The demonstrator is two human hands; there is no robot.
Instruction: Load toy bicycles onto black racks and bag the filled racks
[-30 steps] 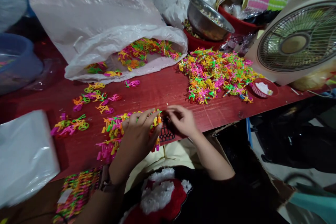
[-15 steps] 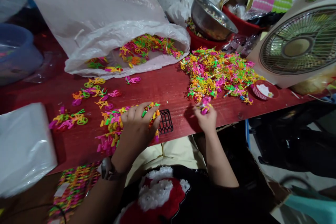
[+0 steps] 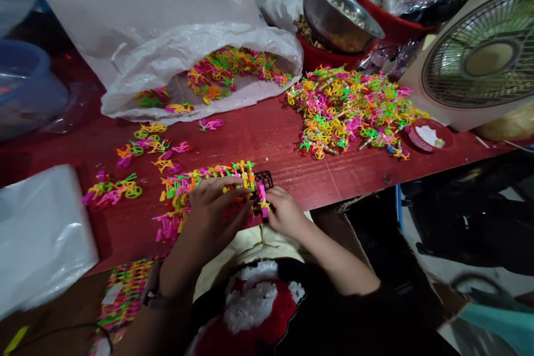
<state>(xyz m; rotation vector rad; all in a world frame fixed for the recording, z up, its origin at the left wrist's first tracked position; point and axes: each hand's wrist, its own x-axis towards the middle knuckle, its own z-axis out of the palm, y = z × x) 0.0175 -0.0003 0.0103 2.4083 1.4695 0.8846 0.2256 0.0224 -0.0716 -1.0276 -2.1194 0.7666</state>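
Note:
My right hand (image 3: 286, 210) is closed on a small pink and yellow plastic toy bicycle (image 3: 262, 200), standing it over the bare right end of a black plastic grid (image 3: 263, 178). To its left, upright rows of bright toy bicycles (image 3: 246, 172) cover the grid, which lies at the table's front edge. My left hand (image 3: 217, 206) rests over these rows with its fingers stretched out and apart; some fingertips are in shadow. A big heap of loose toy bicycles (image 3: 342, 111) lies at the back right. Several more loose bicycles (image 3: 156, 147) are scattered to the left.
An open white plastic bag (image 3: 200, 39) holds more bicycles at the back. A fan (image 3: 484, 55) and a small red dish (image 3: 423, 139) stand at the right, near a metal bowl (image 3: 337, 16). At left are a blue tub (image 3: 29, 89) and a stack of clear plastic sheets (image 3: 41, 233).
The right hand moved right to the heap's front edge, where it showed a pink and yellow bicycle, then came back left to the grid with it. The left hand stayed over the rows.

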